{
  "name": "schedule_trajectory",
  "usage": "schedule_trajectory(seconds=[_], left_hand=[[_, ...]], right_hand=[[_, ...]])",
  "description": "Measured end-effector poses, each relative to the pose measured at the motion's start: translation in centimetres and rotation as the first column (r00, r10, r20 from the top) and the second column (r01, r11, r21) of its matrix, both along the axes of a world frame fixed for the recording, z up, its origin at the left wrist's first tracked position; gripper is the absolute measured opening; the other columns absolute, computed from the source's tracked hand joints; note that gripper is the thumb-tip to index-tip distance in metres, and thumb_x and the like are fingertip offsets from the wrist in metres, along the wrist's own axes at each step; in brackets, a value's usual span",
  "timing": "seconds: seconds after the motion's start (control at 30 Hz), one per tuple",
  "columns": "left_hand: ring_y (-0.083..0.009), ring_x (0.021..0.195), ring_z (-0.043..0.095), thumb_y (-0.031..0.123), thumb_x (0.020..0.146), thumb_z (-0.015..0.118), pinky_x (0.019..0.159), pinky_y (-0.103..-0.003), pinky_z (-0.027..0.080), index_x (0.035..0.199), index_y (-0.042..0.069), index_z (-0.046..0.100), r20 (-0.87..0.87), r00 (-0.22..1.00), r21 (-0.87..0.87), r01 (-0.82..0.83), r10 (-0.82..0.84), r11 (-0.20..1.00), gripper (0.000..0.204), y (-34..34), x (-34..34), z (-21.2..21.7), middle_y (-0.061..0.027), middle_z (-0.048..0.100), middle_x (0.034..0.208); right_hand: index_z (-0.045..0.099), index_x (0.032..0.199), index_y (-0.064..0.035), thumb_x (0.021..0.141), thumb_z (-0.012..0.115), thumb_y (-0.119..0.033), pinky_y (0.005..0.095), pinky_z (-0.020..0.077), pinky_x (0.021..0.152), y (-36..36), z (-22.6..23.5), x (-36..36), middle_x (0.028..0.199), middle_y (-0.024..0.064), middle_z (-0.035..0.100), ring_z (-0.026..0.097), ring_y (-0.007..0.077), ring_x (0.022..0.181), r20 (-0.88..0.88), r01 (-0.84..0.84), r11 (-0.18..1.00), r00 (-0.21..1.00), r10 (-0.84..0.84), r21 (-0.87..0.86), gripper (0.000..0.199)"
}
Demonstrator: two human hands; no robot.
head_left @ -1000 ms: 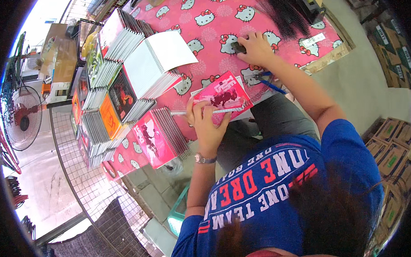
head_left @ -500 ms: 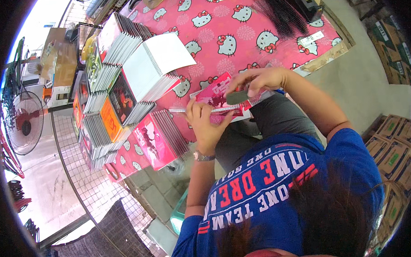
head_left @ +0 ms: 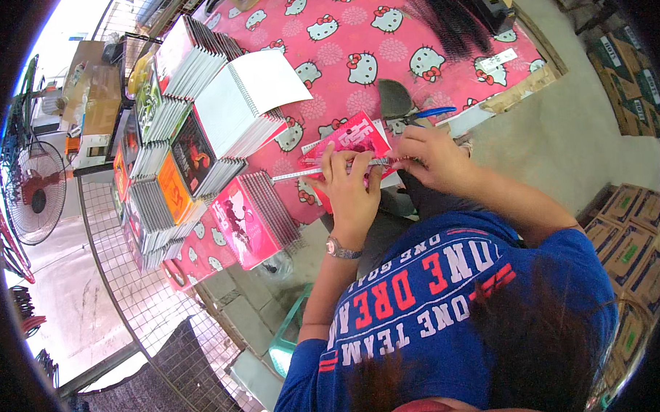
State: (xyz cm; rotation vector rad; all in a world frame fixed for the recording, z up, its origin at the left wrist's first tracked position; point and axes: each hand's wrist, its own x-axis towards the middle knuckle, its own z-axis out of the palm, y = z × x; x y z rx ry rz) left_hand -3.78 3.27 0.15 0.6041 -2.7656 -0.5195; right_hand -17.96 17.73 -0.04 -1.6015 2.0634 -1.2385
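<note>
A pink notebook (head_left: 358, 137) with a printed cover lies at the near edge of the table, a light ridged binding strip (head_left: 291, 175) running across it. My left hand (head_left: 349, 182), a watch on its wrist, grips the notebook along this strip, fingers over it and thumb on the near side. At the strip's right end, my right hand (head_left: 436, 157) has its fingertips pinched together; what lies between them is too small to make out. Just beyond the right hand are a dark grey rounded flat piece (head_left: 395, 100) and a blue-handled tool (head_left: 434, 112).
Stacks of spiral notebooks (head_left: 190, 156) fill the table's left side, one with a white page (head_left: 278, 81) turned up. A pink stack (head_left: 247, 220) stands nearest. Black binding coils (head_left: 451, 27) lie at the far right. Cardboard boxes (head_left: 629, 232) stand on the right floor.
My right hand has put the dark grey piece down on the table and come to the binding's right end. My left hand has shifted right along the strip.
</note>
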Motion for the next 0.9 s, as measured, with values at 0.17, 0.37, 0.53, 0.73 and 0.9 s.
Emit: schedule_trajectory(seconds=[0.17, 0.37, 0.53, 0.73, 0.9], left_hand=[[-0.0320, 0.130, 0.039, 0.024, 0.083, 0.069, 0.101, -0.078, 0.002, 0.106, 0.020, 0.066, -0.039, 0.999, -0.031, 0.022, -0.023, 0.999, 0.024, -0.3, 0.1, -0.4, -0.0033, 0.055, 0.110], [-0.0303, 0.130, 0.040, 0.024, 0.084, 0.067, 0.101, -0.079, 0.000, 0.108, 0.020, 0.065, 0.013, 0.999, -0.068, 0.052, -0.051, 0.996, 0.025, -0.3, 0.9, -0.3, -0.0035, 0.056, 0.108], [-0.0318, 0.131, 0.040, 0.022, 0.084, 0.068, 0.103, -0.076, -0.002, 0.110, 0.019, 0.065, 0.017, 0.998, -0.030, 0.054, -0.054, 0.998, 0.026, -0.7, 1.0, -0.8, -0.0049, 0.056, 0.110], [-0.0307, 0.130, 0.041, 0.023, 0.084, 0.067, 0.101, -0.080, 0.000, 0.108, 0.024, 0.067, 0.010, 0.995, -0.036, 0.103, -0.103, 0.994, 0.024, -1.2, 0.9, -0.6, -0.0021, 0.056, 0.104], [-0.0303, 0.128, 0.042, 0.024, 0.085, 0.067, 0.104, -0.076, -0.001, 0.104, 0.022, 0.068, -0.044, 0.985, -0.026, 0.164, -0.165, 0.986, 0.019, -1.8, 1.7, -0.9, -0.0018, 0.056, 0.101]], right_hand=[[0.059, 0.108, -0.0073, 0.081, 0.067, -0.008, 0.0437, 0.0511, 0.068, -0.6, -1.1, 2.3, 0.088, 0.0129, 0.058, 0.063, 0.0351, 0.081, -0.056, 0.171, 0.977, 0.982, -0.179, -0.127, 0.029], [0.055, 0.111, -0.0087, 0.087, 0.064, -0.014, 0.0459, 0.0512, 0.067, -0.7, 2.0, 1.1, 0.088, 0.0166, 0.061, 0.064, 0.0368, 0.083, -0.055, 0.057, 0.998, 0.997, -0.056, 0.020, 0.026], [0.057, 0.110, -0.0081, 0.089, 0.063, -0.015, 0.0407, 0.0505, 0.075, -1.8, 3.1, -0.2, 0.097, 0.0157, 0.062, 0.065, 0.0311, 0.088, 0.292, -0.106, 0.939, 0.957, 0.006, 0.327, 0.024], [0.060, 0.102, -0.0069, 0.078, 0.071, -0.026, 0.0484, 0.0457, 0.091, -5.1, -4.2, -8.4, 0.125, 0.0200, 0.055, 0.055, 0.0360, 0.115, -0.177, 0.020, 0.968, 0.984, 0.025, 0.248, 0.032], [0.063, 0.103, -0.0067, 0.076, 0.074, -0.031, 0.0463, 0.0420, 0.099, -5.9, -8.0, -11.4, 0.141, 0.0161, 0.044, 0.045, 0.0374, 0.125, -0.313, -0.101, 0.937, 0.926, 0.211, 0.334, 0.038]])
